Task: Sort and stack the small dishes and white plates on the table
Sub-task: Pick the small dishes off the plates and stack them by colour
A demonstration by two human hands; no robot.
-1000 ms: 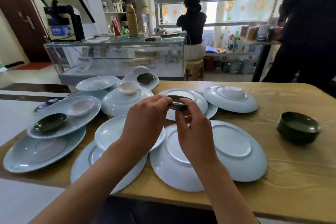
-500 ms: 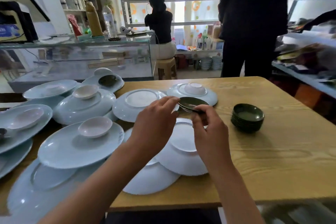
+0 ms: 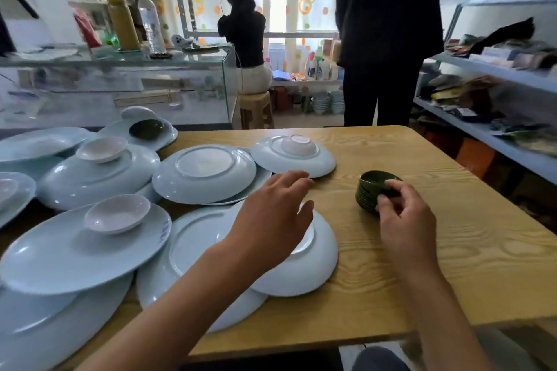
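Green dishes: the stack of small dark green dishes (image 3: 373, 193) sits on the bare right part of the counter (image 3: 452, 250), well apart from the plates.
Your right hand: your right hand (image 3: 405, 220) is at the near side of that stack — its fingers (image 3: 391, 185) curl over the rim of the top dish and pinch it.
Your left hand: your left hand (image 3: 271, 217) hovers over the plates with fingers spread and relaxed, holding nothing.
White plates: an upside-down plate (image 3: 313, 262) lies under your left hand, overlapping a larger plate (image 3: 187, 250) beneath it. Another upturned plate (image 3: 205, 173) lies further back.
Small white dishes: one inverted white dish (image 3: 299, 144) rests on the far plate (image 3: 265, 159); one upright white dish (image 3: 117, 216) rests on the big plate (image 3: 60, 259) at your left; a third (image 3: 101, 148) sits on a domed plate (image 3: 90, 178).
Stray green dish: a single dark dish (image 3: 146, 128) lies on a plate at the back left.
Beyond — a standing person (image 3: 388, 39) in dark clothes is at the counter's far edge, and a seated person (image 3: 244, 30) on a stool (image 3: 256, 110).
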